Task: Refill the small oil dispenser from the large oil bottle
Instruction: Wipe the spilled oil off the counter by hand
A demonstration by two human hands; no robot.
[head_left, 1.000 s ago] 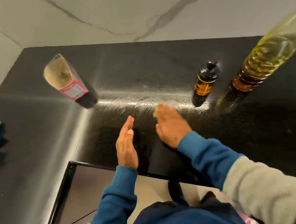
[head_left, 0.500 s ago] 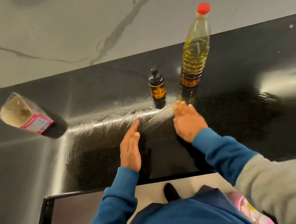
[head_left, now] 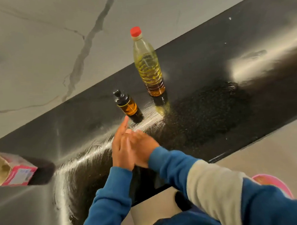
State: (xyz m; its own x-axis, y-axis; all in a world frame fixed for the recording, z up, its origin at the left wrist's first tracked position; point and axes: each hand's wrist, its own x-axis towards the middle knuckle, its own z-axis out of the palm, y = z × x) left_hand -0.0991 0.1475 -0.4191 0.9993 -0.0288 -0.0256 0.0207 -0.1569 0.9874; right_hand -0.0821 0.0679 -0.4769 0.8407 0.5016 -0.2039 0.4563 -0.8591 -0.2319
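The large oil bottle (head_left: 147, 65), clear plastic with a red cap and yellow oil, stands upright on the black counter (head_left: 213, 99). To its left stands the small oil dispenser (head_left: 127, 105), amber with a black pump top, closed. My left hand (head_left: 121, 145) and my right hand (head_left: 143, 146) are pressed together just in front of the dispenser, fingers straight, holding nothing. Neither hand touches a bottle.
A clear packet with a pink label (head_left: 12, 170) lies at the counter's left. A marble wall (head_left: 53, 48) rises behind the counter. The counter's front edge runs below my arms, and something pink (head_left: 273, 183) shows at lower right.
My hands, held apart before, have come together palm to palm. The view has swung, bringing the whole large bottle into sight.
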